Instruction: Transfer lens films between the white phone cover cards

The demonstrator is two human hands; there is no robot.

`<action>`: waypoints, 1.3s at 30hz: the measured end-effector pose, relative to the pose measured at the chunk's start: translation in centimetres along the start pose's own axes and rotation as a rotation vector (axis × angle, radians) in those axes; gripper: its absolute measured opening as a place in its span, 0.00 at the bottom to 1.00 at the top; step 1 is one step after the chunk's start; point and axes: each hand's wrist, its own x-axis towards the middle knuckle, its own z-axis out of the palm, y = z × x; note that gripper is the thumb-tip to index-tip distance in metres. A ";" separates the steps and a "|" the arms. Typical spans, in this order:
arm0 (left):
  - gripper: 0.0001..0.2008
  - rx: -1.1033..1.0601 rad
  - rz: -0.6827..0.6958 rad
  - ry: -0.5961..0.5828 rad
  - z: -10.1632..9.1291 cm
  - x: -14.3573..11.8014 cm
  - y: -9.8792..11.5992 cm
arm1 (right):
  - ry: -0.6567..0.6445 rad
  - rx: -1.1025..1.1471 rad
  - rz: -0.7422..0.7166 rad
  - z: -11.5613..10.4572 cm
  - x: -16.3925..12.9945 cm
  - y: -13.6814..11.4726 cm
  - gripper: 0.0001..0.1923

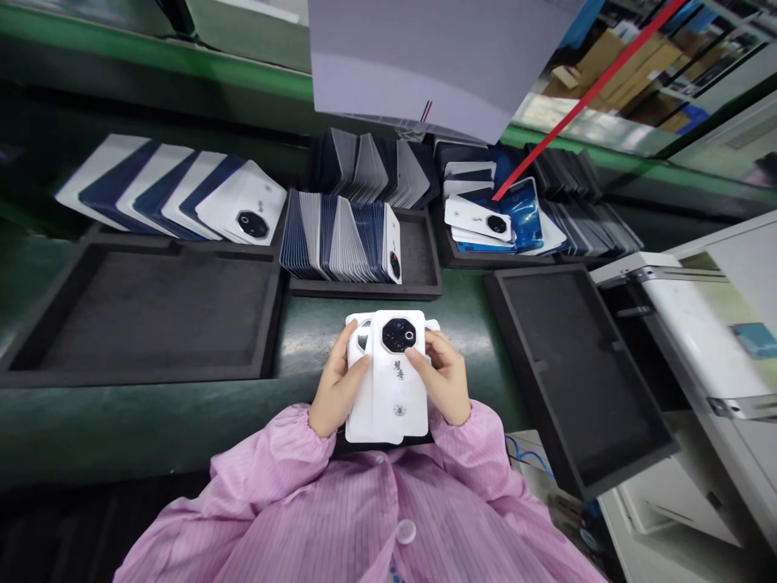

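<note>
1. Two hands hold a small stack of white phone back covers (392,380) just above the pink smock (340,518), over the near edge of the green bench (151,421).
2. Left hand (333,389) wraps the stack's left edge, fingers curled closed on it; right hand (446,380) clasps the right edge, its thumb lying on the top cover just below the black camera ring (399,334).
3. Judging by the fanned covers, the step looks like squaring or checking the stack; the next move calls for a firm pinch on both edges so no cover slips.
4. Beyond lie empty black foam trays (146,324), one at left and one at right (576,372).
5. Farthest, rows of blue and white covers (340,239) stand on edge in trays.
</note>
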 end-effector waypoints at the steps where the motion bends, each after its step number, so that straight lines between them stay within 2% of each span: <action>1: 0.30 0.020 0.009 -0.001 0.0 0.0 0.0 | -0.030 0.062 0.050 0.2 -0.1 0.2 0.12; 4: 0.29 0.066 0.033 0.003 0.0 0.0 0.0 | -0.044 0.136 0.114 0.9 -0.5 0.4 0.14; 7: 0.31 0.060 0.025 0.014 -0.1 0.0 0.0 | 0.076 0.099 0.064 0.7 -0.5 0.0 0.13; 10: 0.32 0.047 0.018 0.038 -0.1 0.1 0.0 | 0.234 0.137 0.075 -1.0 -0.3 -0.3 0.13; 12: 0.32 0.021 0.010 0.047 -0.1 0.1 0.1 | 0.277 0.145 0.115 -2.7 -0.2 0.0 0.14; 15: 0.32 -0.040 0.000 0.053 0.1 0.0 0.4 | 0.197 0.070 0.186 -4.8 -0.4 1.1 0.18; 18: 0.32 -0.056 -0.004 0.054 0.2 0.0 0.6 | 0.125 -0.227 0.203 -5.3 -0.9 2.7 0.18; 21: 0.33 -0.037 0.007 0.035 0.2 -0.1 0.6 | 0.134 -0.590 0.138 -4.8 -1.2 4.0 0.15; 24: 0.34 -0.020 0.024 0.022 0.2 -0.1 0.6 | 0.161 -0.766 0.017 -4.1 -0.9 4.0 0.15; 26: 0.35 -0.012 0.025 0.018 0.2 -0.2 0.5 | 0.199 -0.748 -0.084 -3.8 -0.6 3.0 0.13; 28: 0.34 0.002 0.043 0.022 0.2 -0.2 0.3 | 0.172 -0.617 -0.183 -3.4 -0.1 1.4 0.08; 31: 0.32 0.049 0.123 0.039 0.1 -0.2 -0.1 | 0.036 -0.411 -0.307 -2.3 0.8 -1.3 0.04; 34: 0.30 0.106 0.193 0.049 0.1 -0.2 -0.4 | -0.064 -0.415 -0.406 -0.7 2.1 -3.1 0.06; 36: 0.30 0.140 0.222 0.053 0.0 -0.3 -0.4 | -0.113 -0.468 -0.439 0.3 3.1 -3.5 0.07; 39: 0.30 0.180 0.238 0.071 -0.1 -0.3 -0.3 | -0.188 -0.458 -0.390 1.4 4.3 -3.3 0.07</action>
